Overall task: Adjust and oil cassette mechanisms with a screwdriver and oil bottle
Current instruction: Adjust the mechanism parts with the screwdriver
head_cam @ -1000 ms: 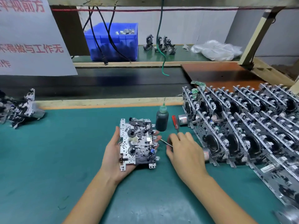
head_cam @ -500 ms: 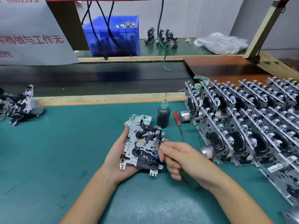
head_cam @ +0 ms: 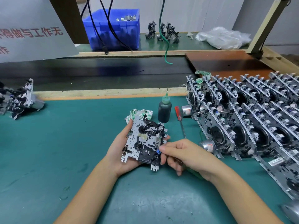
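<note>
My left hand [head_cam: 117, 151] holds a metal cassette mechanism [head_cam: 144, 139] from underneath, tilted up off the green mat [head_cam: 56, 143]. My right hand [head_cam: 186, 154] grips a green-handled screwdriver [head_cam: 193, 172]. Its tip end is hidden by my fingers, which sit at the small blue part on the mechanism's lower right edge. A dark oil bottle [head_cam: 164, 110] with a green needle cap stands upright just behind the mechanism. A red-handled screwdriver [head_cam: 178, 113] lies on the mat to the bottle's right.
A crumpled rag [head_cam: 140, 112] lies behind the mechanism. Several rows of cassette mechanisms [head_cam: 242, 123] lean together on the right. A small pile of mechanisms [head_cam: 19, 99] sits far left. Beyond the mat run a dark conveyor belt [head_cam: 97, 73] and a shelf with a blue bin [head_cam: 113, 28].
My right hand picked the green-handled screwdriver up from the mat and brought it to the mechanism's lower right edge. My left hand tilted the mechanism slightly to the right.
</note>
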